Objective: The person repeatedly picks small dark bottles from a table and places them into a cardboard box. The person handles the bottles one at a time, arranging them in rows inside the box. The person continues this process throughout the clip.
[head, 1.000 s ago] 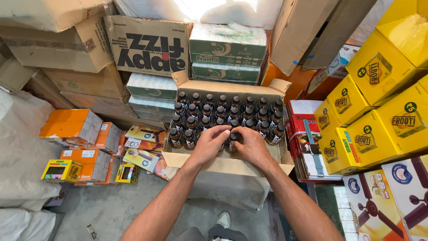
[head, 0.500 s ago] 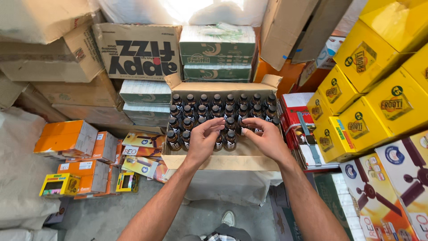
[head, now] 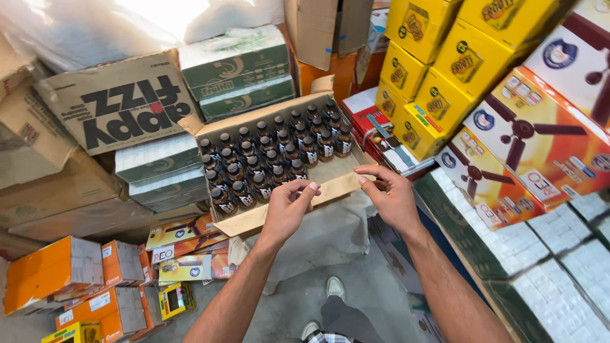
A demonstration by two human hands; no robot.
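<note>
- Left hand (head: pixel 287 206): fingers loosely curled, half open, holding nothing; fingertips hover just above the near flap (head: pixel 289 202) of the open carton (head: pixel 267 121), not clearly touching it.
- Right hand (head: pixel 389 197): open, fingers spread and slightly bent, empty; it hangs just beside the right end of the same flap, apart from the bottles.
- The open carton sits tilted on a cloth-covered stack (head: pixel 330 232), its near flap folded down toward the person, which leaves the contents exposed from above.
- Contents: small dark glass bottles (head: pixel 273 155) with dark caps, standing upright in tight rows. They fill the far and left parts; a bare strip of carton floor shows at the near right.
- Behind the carton: green-and-white shrink-wrapped cases (head: pixel 238 70) stacked flat, and a large brown carton (head: pixel 117 105) lying with its print upside down.
- Right side: yellow juice cartons (head: pixel 438 70) stacked in a column, and boxes picturing ceiling fans (head: pixel 540 133) leaning below them.
- Floor, left: small orange boxes (head: pixel 54 279) in a loose pile.
</note>
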